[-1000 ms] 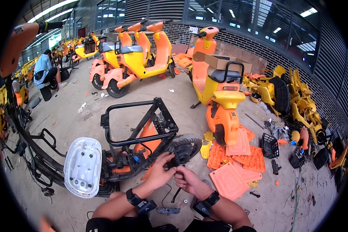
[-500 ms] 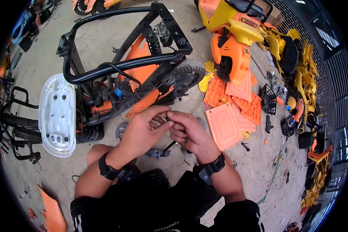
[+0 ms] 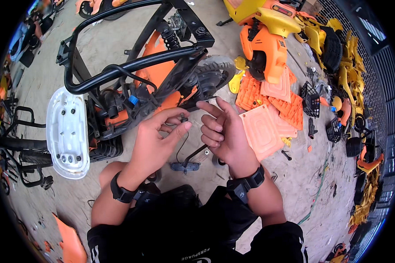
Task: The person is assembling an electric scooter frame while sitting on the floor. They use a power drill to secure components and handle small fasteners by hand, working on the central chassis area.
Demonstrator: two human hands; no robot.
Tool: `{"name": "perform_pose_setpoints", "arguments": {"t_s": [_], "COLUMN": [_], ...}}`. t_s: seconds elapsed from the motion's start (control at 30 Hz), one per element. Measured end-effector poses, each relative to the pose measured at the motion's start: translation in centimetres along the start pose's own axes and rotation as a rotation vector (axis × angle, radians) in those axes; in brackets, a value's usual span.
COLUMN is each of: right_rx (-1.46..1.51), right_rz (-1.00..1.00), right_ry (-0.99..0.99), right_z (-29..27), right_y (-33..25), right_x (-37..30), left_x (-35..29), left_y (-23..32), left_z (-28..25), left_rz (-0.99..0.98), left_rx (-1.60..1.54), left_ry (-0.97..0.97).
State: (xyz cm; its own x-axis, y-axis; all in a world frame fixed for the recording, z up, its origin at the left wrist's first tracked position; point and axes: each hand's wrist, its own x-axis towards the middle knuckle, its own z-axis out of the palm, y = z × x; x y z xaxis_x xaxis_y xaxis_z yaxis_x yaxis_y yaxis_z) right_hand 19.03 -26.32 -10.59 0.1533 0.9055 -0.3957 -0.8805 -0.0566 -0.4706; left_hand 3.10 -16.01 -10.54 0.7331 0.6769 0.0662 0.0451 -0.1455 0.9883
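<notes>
My left hand (image 3: pixel 156 133) pinches a small dark bolt (image 3: pixel 184 118) between thumb and fingertips, in front of the scooter frame. Close by on the right is my right hand (image 3: pixel 226 131), apart from the bolt, its index finger stretched out and the other fingers loosely curled with nothing seen in them. A small pale ring-shaped piece (image 3: pixel 206 152) shows below the right hand; whether it lies on the floor I cannot tell. To the left, a white tray (image 3: pixel 52 151) carries several small dark and metal fasteners.
The black tubular scooter frame (image 3: pixel 118 83) with orange panels and a rear wheel (image 3: pixel 221 72) stands ahead. Orange flat panels (image 3: pixel 261 133) lie at right, beneath an orange and yellow scooter body (image 3: pixel 267 55). Yellow parts (image 3: pixel 351 65) pile along the right wall.
My hands have come apart: the right has moved off to the right and opened. The bolt now shows in my left fingers. The whole view has shifted slightly.
</notes>
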Motion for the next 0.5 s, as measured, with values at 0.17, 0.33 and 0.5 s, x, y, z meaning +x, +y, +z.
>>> {"name": "perform_pose_setpoints", "arguments": {"t_s": [0.17,0.33,0.5], "right_rx": [0.218,0.309,0.312], "right_rz": [-0.174,-0.255,-0.283], "right_ry": [-0.001,-0.006,0.082], "right_z": [-1.2,-1.1,0.6], "right_y": [-1.0,-1.1,-0.7], "right_x": [-0.1,-0.2,-0.3], "left_x": [-0.6,-1.3,-1.7], "left_y": [-1.0,-0.7,-1.9], "left_z": [1.5,3.3,4.4], "left_rz": [-0.123,-0.317,-0.054], "left_rx": [-0.205,-0.2,-0.167], "left_ry": [-0.185,-0.269,-0.13]}}
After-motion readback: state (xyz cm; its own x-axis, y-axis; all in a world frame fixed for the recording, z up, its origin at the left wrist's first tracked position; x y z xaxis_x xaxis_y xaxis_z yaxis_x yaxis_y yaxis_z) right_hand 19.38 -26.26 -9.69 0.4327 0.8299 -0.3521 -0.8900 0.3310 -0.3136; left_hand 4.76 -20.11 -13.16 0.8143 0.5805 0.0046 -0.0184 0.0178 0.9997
